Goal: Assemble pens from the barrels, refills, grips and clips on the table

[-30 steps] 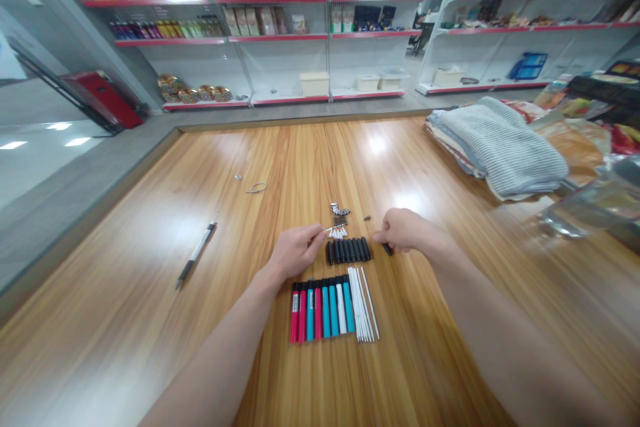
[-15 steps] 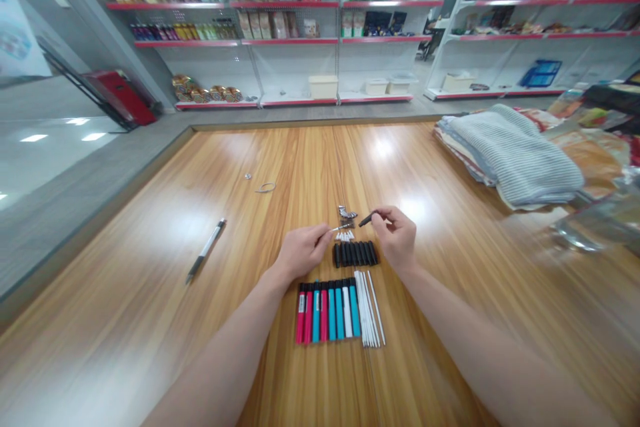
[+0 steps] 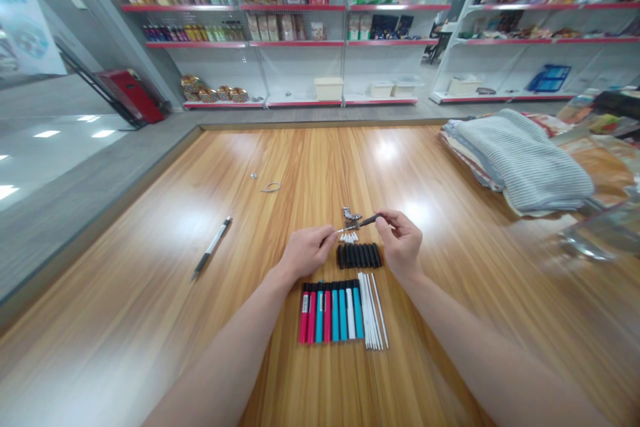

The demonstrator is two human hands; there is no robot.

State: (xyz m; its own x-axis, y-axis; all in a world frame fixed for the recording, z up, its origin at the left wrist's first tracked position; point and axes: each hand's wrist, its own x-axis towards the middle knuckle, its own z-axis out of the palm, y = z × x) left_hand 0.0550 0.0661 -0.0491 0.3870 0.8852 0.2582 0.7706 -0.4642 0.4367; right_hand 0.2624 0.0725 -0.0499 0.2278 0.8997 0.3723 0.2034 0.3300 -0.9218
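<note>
My left hand (image 3: 311, 250) is closed in a pinch on a thin pen refill (image 3: 344, 230), whose tip points right. Between the fingers of my right hand (image 3: 401, 240) is a black pen grip (image 3: 369, 220), its near end lined up with the refill's tip; whether the tip is inside, I cannot tell. Below them lies a row of black grips (image 3: 359, 255), with small white pieces (image 3: 349, 237) just above it and small metal tips (image 3: 351, 213) farther off. Pink, blue and white pen barrels (image 3: 327, 312) lie side by side, next to several white refills (image 3: 373, 312).
A pen (image 3: 212, 248) lies at the left on the wooden table (image 3: 150, 333). Farther back are a thin ring-shaped loop (image 3: 271, 187) and a tiny shiny piece (image 3: 254, 175). Folded cloths (image 3: 530, 160) are piled at the right, beside a clear container (image 3: 595, 233).
My right hand has brought the black grip leftward to the refill's tip, closing the gap between them. My left hand stays pinched on the refill. The view has shifted slightly.
</note>
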